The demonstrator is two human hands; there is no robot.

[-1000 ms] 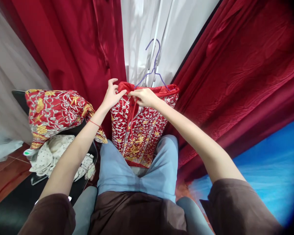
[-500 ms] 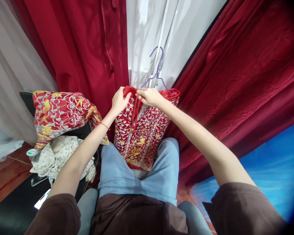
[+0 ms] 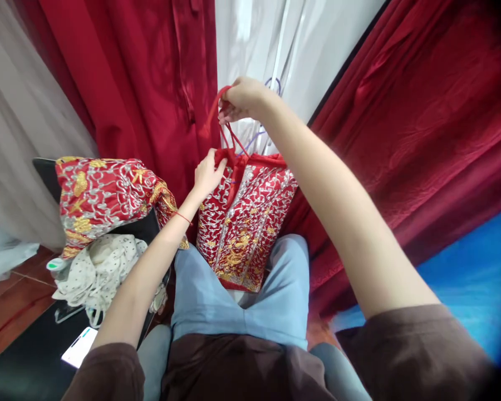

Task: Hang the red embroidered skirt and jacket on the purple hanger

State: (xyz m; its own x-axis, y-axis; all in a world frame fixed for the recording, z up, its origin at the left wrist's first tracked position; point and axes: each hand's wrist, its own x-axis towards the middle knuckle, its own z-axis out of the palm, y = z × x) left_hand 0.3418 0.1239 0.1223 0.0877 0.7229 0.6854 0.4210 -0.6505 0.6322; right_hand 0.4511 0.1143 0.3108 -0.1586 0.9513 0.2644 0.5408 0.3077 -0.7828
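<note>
The left hand (image 3: 207, 174), its forearm stretched forward and up from the lower left with a thin red thread around the wrist, pinches the top left corner of the red embroidered garment (image 3: 244, 223) between thumb and fingers. Left of that arm a second embroidered garment (image 3: 102, 195) lies draped over a dark surface, with a white dotted cloth (image 3: 104, 267) bunched below it and a phone (image 3: 80, 347) on the black tabletop (image 3: 20, 356) nearer the body. The held garment hangs in the middle, its lower edge resting between the knees on the light blue trousers (image 3: 275, 301), its top on a purple wire hanger (image 3: 254, 136) whose hook is mostly hidden. Above it the right hand (image 3: 242, 99) is raised, arm extended and bent slightly at the wrist, fingers closed on a red cord (image 3: 221, 120) that loops up from the garment's top. Red curtains (image 3: 401, 128) hang behind, either side of a white drape (image 3: 275, 39).
</note>
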